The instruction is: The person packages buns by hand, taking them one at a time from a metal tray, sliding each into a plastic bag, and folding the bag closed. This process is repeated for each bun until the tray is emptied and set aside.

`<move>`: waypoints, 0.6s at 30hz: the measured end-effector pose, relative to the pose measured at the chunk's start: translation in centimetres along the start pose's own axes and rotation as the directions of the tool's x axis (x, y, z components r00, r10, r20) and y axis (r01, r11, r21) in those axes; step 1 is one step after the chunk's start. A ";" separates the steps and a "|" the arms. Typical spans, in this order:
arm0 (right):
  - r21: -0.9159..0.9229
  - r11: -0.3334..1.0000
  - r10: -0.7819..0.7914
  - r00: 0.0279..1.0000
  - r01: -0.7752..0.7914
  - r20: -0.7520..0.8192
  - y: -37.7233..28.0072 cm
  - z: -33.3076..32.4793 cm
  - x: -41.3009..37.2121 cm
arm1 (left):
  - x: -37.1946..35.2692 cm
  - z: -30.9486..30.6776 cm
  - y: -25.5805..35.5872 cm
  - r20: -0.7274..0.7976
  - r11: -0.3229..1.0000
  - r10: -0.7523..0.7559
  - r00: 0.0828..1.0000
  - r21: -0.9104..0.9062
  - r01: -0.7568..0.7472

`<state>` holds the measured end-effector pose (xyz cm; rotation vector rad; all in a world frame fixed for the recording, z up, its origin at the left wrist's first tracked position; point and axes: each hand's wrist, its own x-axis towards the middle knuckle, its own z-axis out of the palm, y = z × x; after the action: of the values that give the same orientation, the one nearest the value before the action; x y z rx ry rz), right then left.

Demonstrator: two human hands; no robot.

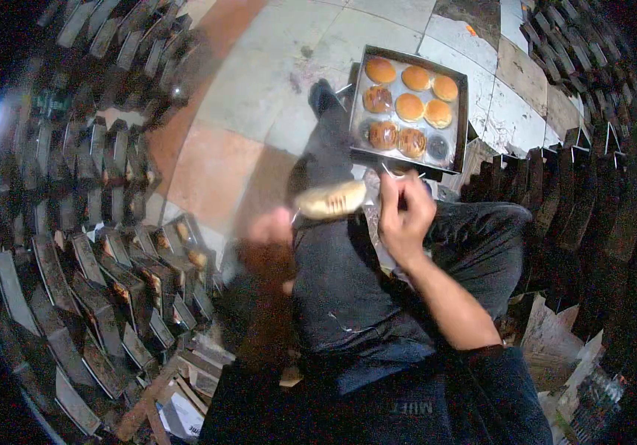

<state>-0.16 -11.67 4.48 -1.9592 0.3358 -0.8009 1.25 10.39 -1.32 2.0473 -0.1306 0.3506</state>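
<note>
My left hand [271, 227] is blurred by motion and holds the left end of a pale flat bun [331, 199] above my dark-trousered knee [348, 282]. My right hand [405, 213] is closed just right of the bun, pinching a thin metal tool [388, 170] whose tip pokes up toward the tray. Beyond both hands, a dark metal baking tray [464, 111] lies on the floor with several round buns [409, 107] in its cups. Some are golden, some darker and glazed. One cup at the tray's near right corner [437, 147] looks dark and holds no bun.
Stacks of dark empty baking tins [103, 259] crowd the left side, and more tins [578, 185] line the right. The tiled floor [259, 89] is pale with a reddish patch. Cardboard and paper scraps [556, 341] lie at lower right.
</note>
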 end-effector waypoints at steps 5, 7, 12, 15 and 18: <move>-0.186 0.900 0.432 0.860 -0.394 0.270 0.8 -3.7 -9.7 | -5.4 -5.7 3.5 0.317 0.944 -0.328 0.890 0.082 0.319; -0.292 0.864 0.502 0.742 -0.409 0.445 1.6 -5.4 -9.9 | -4.3 -6.4 6.0 0.284 0.933 -0.351 0.892 0.188 0.307; 0.050 0.998 -0.055 0.831 0.033 0.554 -3.4 -5.8 -2.0 | -0.5 -6.6 0.4 0.307 0.988 -0.102 0.946 -0.080 0.132; 0.120 0.992 -0.117 0.727 0.047 0.677 -1.7 -1.7 -0.9 | 4.3 -4.1 2.9 0.463 0.926 -0.018 0.886 -0.327 0.190; 0.155 0.918 0.191 0.749 -0.365 0.635 1.4 -2.4 1.1 | 7.2 -2.5 2.8 0.604 0.822 -0.298 0.739 -0.231 0.520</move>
<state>-0.81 -14.61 4.47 -1.7343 0.1128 0.0166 6.98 11.62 4.35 1.6569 -0.0694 -0.5276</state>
